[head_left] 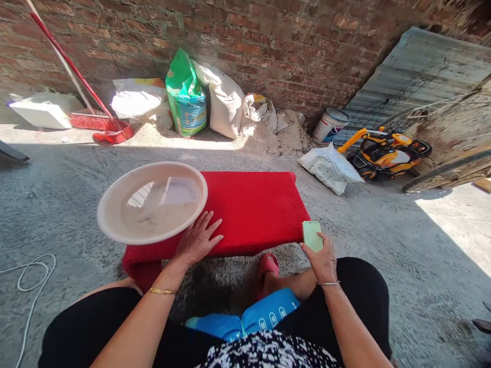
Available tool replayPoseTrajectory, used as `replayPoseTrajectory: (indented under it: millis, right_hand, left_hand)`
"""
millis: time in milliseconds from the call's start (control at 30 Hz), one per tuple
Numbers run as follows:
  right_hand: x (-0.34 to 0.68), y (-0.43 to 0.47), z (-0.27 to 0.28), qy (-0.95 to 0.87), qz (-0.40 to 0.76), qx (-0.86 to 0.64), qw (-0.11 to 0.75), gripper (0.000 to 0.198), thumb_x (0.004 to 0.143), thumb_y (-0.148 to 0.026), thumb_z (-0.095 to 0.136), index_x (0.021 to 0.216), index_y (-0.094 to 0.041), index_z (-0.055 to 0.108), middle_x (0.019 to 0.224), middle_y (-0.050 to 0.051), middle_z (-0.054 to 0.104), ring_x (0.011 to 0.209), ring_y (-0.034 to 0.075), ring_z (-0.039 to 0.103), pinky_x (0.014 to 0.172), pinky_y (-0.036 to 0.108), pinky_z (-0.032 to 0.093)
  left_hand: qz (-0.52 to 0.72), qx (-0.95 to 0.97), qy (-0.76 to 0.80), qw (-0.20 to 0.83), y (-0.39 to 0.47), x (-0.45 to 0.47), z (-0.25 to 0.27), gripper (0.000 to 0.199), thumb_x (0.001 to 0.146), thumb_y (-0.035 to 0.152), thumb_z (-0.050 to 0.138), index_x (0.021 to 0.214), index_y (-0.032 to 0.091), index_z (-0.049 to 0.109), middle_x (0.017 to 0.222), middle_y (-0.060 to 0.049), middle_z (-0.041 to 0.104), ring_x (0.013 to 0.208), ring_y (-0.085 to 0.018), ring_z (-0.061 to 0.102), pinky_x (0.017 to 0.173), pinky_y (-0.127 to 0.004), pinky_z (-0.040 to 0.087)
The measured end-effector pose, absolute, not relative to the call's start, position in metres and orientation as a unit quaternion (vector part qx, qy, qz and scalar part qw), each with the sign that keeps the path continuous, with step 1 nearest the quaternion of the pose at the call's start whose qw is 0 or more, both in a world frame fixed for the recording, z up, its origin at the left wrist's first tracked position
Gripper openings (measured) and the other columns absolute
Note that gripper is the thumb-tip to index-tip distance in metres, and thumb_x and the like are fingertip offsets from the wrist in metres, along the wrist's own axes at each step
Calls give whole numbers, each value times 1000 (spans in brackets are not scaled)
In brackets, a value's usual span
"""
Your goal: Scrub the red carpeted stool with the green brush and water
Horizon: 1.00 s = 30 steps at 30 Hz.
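Note:
A red cloth with a thick nap covers a low bench in front of me. On its left part stands a wide, pale pink basin with water in it and some dark bits at the bottom. My left hand lies flat on the cloth with fingers spread, close beside the basin's rim. At the cloth's front right corner, my right hand grips a flat, rounded, pale green block between thumb and fingers. The block's left edge looks darker and rough; its underside is hidden.
Against the brick wall stand a green bag, a white sack and a bucket. A red dustpan is at left. A toy vehicle and a white bag sit at right. A cable lies on the floor.

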State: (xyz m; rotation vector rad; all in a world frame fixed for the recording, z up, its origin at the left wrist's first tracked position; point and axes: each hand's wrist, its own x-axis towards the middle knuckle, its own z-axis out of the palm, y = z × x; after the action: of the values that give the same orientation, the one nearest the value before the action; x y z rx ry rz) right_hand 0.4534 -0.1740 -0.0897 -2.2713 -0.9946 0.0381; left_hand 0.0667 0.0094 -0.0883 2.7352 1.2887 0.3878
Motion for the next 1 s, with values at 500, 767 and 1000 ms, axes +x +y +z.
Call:
replayPoseTrajectory:
  millis: [500,767,1000]
  right_hand:
    - [431,-181,-129,-321,33,-857,402,68,64,-61,76,116,-22,54,113,13,68,103,33,66,92,50,54]
    - [451,-175,-123,-151,112,-806,561,90,53,-68,81,121,-22,45,112,8,63,96,26,66,82,42,57]
    - [429,-170,-121,-263,88,-833,479,69,57,-63,78,109,-25,53,111,8,66,99,27,64,88,42,53]
  left_hand:
    - [139,901,411,24,11,64,-93,50,99,47,60,144,25,69,162,-15,53,151,-36,49,125,-57,38]
    - [153,895,416,45,12,64,-94,49,99,48,58,141,27,70,162,-13,54,152,-35,47,126,-56,37]
    - [156,899,407,35,15,62,-96,51,99,49,58,141,24,70,161,-15,54,150,-37,50,126,-58,37]
